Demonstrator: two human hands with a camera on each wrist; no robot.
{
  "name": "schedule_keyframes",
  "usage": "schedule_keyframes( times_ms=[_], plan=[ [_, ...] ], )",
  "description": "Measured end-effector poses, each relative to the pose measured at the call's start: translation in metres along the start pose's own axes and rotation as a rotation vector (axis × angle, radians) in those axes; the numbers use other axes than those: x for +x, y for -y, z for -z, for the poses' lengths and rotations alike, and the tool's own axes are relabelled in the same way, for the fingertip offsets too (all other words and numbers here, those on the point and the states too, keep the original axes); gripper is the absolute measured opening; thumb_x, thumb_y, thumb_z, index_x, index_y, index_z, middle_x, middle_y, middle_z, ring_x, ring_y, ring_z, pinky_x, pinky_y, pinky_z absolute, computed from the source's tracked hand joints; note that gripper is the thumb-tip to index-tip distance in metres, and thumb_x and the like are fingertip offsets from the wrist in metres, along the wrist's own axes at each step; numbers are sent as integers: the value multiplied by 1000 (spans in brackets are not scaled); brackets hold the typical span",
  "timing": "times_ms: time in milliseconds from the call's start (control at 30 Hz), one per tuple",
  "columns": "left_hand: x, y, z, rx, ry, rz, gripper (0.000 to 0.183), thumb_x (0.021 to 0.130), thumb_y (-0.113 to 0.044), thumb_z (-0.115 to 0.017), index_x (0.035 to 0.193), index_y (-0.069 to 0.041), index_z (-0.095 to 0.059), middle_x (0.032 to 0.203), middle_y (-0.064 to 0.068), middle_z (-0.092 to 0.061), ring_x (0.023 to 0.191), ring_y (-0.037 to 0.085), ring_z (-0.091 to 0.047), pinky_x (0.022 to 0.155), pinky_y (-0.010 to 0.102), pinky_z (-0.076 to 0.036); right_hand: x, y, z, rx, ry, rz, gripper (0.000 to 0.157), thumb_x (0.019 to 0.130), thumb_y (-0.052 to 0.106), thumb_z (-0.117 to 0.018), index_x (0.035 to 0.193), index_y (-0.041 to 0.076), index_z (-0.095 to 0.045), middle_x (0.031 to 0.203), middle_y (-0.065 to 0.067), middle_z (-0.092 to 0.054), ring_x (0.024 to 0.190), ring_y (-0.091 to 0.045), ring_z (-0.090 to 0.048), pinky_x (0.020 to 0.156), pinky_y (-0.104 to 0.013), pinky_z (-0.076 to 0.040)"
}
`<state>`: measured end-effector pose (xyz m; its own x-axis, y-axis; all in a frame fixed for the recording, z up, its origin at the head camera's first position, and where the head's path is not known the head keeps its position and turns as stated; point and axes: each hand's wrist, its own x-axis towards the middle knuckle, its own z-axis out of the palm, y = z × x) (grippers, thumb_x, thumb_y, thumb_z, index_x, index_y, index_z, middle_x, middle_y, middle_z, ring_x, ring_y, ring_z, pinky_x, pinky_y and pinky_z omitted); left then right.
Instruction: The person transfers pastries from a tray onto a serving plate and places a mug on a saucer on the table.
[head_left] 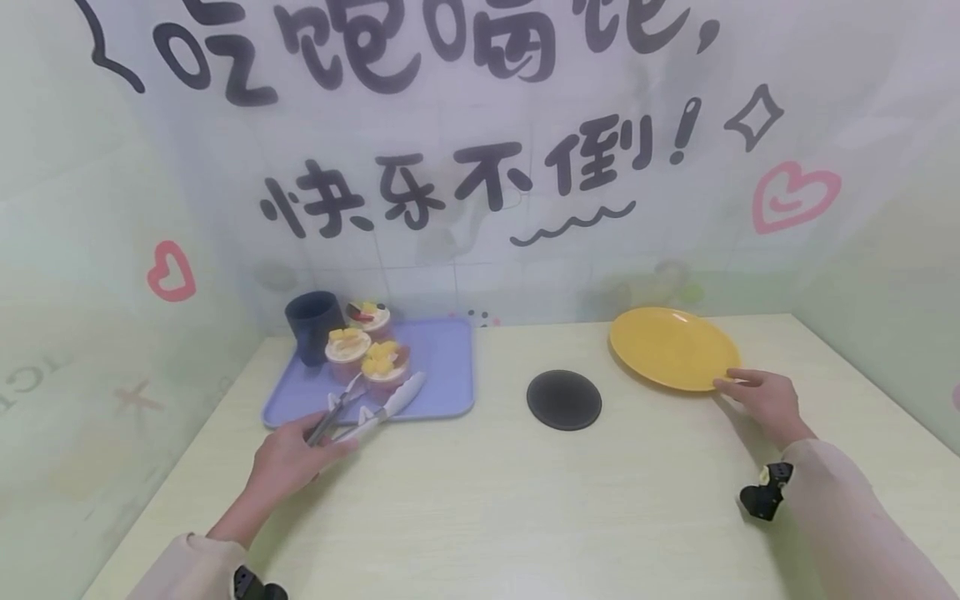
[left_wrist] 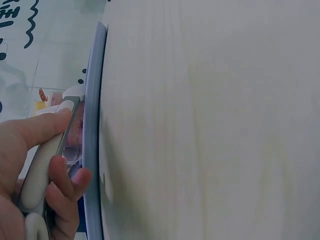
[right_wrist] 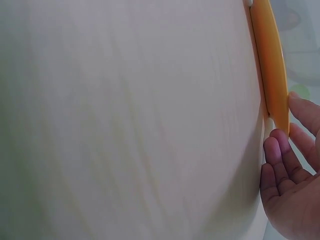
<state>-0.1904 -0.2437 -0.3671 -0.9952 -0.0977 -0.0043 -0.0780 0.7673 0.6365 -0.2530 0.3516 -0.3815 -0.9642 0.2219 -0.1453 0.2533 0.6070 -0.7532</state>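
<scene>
My left hand point(head_left: 296, 458) holds a pair of tongs point(head_left: 335, 419) by the handles. The tongs' arms are spread, and their white tips reach the front of a dessert cup with yellow fruit pieces point(head_left: 385, 363). Behind it, two more dessert cups stand close together: one with yellow cubes point(head_left: 347, 346) and one with mixed fruit point(head_left: 371, 315). All three are on the blue-purple tray point(head_left: 444, 362). My right hand point(head_left: 768, 402) pinches the near right rim of the yellow plate point(head_left: 671, 346); in the right wrist view its fingertips point(right_wrist: 272, 145) lie at the plate's edge.
A dark blue mug point(head_left: 311, 321) stands on the tray's back left corner. Between tray and plate a round black coaster point(head_left: 564, 400) lies on the pale wooden table point(head_left: 510, 508). Panels with writing point(head_left: 450, 183) and hearts rise behind and at both sides.
</scene>
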Motion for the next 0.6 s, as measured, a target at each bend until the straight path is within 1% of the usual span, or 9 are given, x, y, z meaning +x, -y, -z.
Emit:
schedule_keyframes(
  times_ms=[133, 333, 433, 600],
  plan=[
    [0, 0, 1, 1, -5, -12, 85, 73, -49, -71, 134, 4, -41, 77, 7, -61, 52, 14, -54, 51, 31, -43, -1, 0, -1, -5, -2, -2, 79, 86, 52, -53, 134, -8, -36, 137, -33, -29, 125, -49, -25, 97, -56, -27],
    [-1, 2, 0, -2, -20, -1, 85, 72, -50, -72, 133, 2, -43, 90, 16, -63, 53, 14, -56, 53, 31, -42, -2, 1, -1, -10, -5, -4, 77, 87, 51, -52, 134, -9, -37, 136, -33, -31, 124, -48, -26, 97, -55, -27],
    [-1, 3, 0, -6, -34, 1, 85, 71, -50, -72, 132, 1, -45, 93, 18, -63, 53, 15, -56, 53, 31, -42, -3, 2, 0, -12, 1, 1, 78, 87, 52, -52, 134, -9, -36, 136, -33, -30, 125, -49, -25, 97, -56, -27],
    [0, 4, -2, -6, -54, 4, 85, 70, -51, -73, 132, 0, -46, 82, 11, -64, 51, 14, -55, 52, 31, -41, -3, 2, 1, -11, 4, 6, 78, 87, 51, -53, 134, -8, -37, 137, -32, -29, 125, -49, -24, 97, -55, -26]
  ],
)
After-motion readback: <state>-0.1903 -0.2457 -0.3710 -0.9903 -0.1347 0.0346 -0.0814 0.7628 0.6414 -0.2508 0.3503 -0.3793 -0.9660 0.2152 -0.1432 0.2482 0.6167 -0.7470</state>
